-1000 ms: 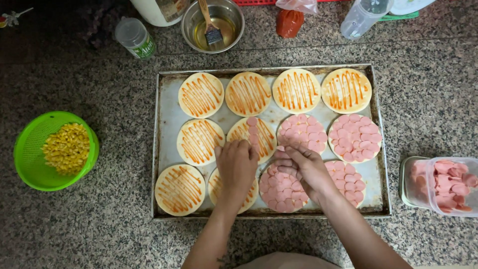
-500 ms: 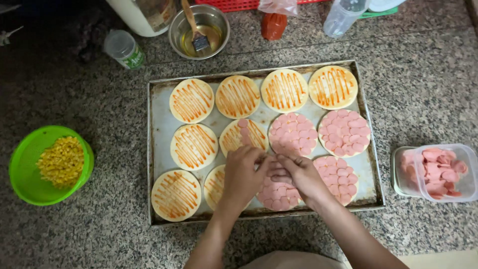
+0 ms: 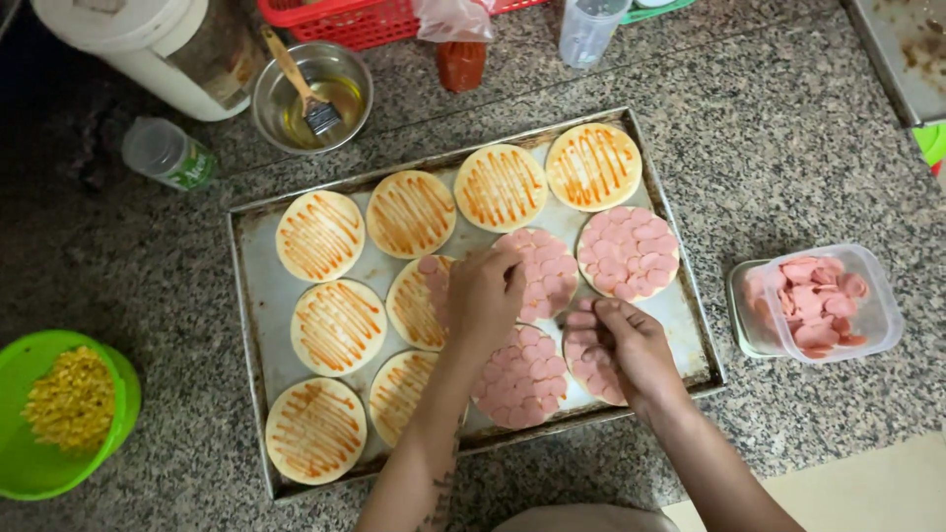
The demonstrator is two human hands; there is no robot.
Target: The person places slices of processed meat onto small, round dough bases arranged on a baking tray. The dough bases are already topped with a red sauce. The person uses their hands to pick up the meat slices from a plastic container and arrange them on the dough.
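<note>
While our left hand (image 3: 485, 294) lays pinched sausage slices (image 3: 430, 266) on the middle round (image 3: 422, 300), our right hand (image 3: 623, 347) clutches more; four rounds on the tray (image 3: 248, 325) are covered, seven bare.

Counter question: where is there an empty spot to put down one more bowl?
Bare counter lies right of the baking tray, above the tub of sausage slices. Another patch sits between the green corn bowl and the tray. The top edge is crowded: metal bowl, small bottle, red basket.
</note>
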